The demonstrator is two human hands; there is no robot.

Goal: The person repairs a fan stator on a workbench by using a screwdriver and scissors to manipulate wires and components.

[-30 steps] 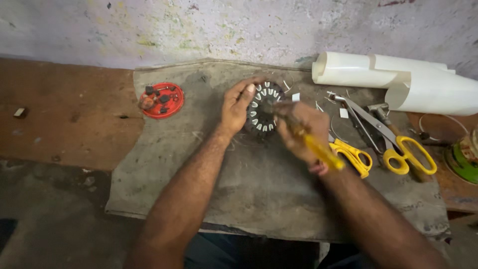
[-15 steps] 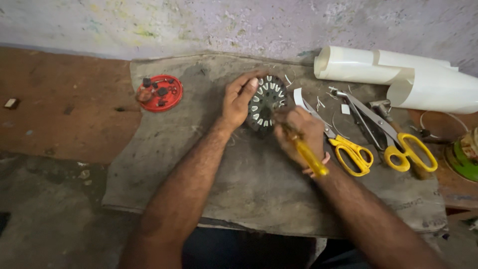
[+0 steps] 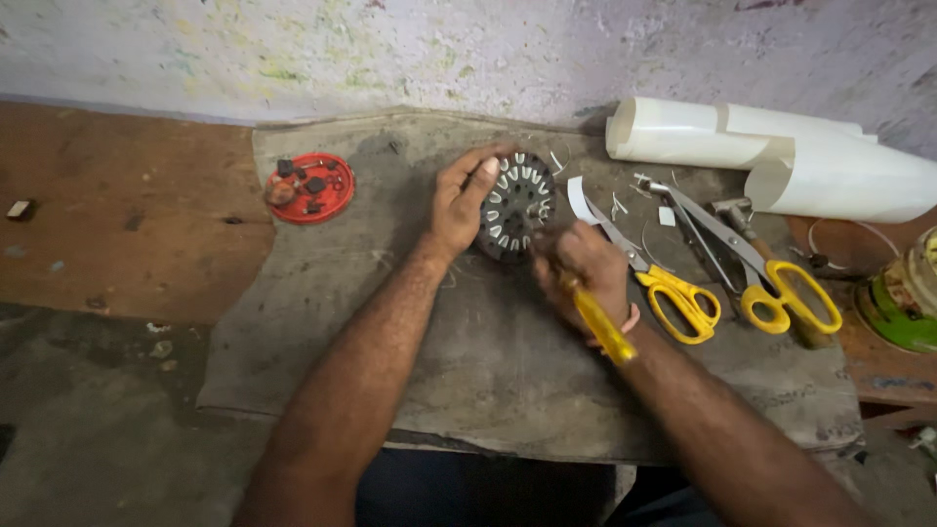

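Note:
A round dark stator core (image 3: pixel 517 203) with white slot liners lies on a grey cloth (image 3: pixel 410 322). My left hand (image 3: pixel 461 198) rests on its left rim, fingers curled over the edge and gripping it. My right hand (image 3: pixel 584 269) sits just right of the core, closed around a yellow-handled tool (image 3: pixel 600 322) whose tip points toward the core and is hidden by my fingers. Small white paper scraps (image 3: pixel 578 198) lie beside the core.
Two yellow-handled scissors (image 3: pixel 683 293) (image 3: pixel 781 293) lie to the right. Rolled white paper sheets (image 3: pixel 781 151) rest against the wall. A red lid (image 3: pixel 310 187) with small parts sits at the left. A green-rimmed jar (image 3: pixel 903 303) stands at the far right. A hammer handle (image 3: pixel 756 249) lies under the scissors.
Both hands stay on the core and the tool. My right hand has shifted slightly with the yellow handle, and the camera view has drifted a little.

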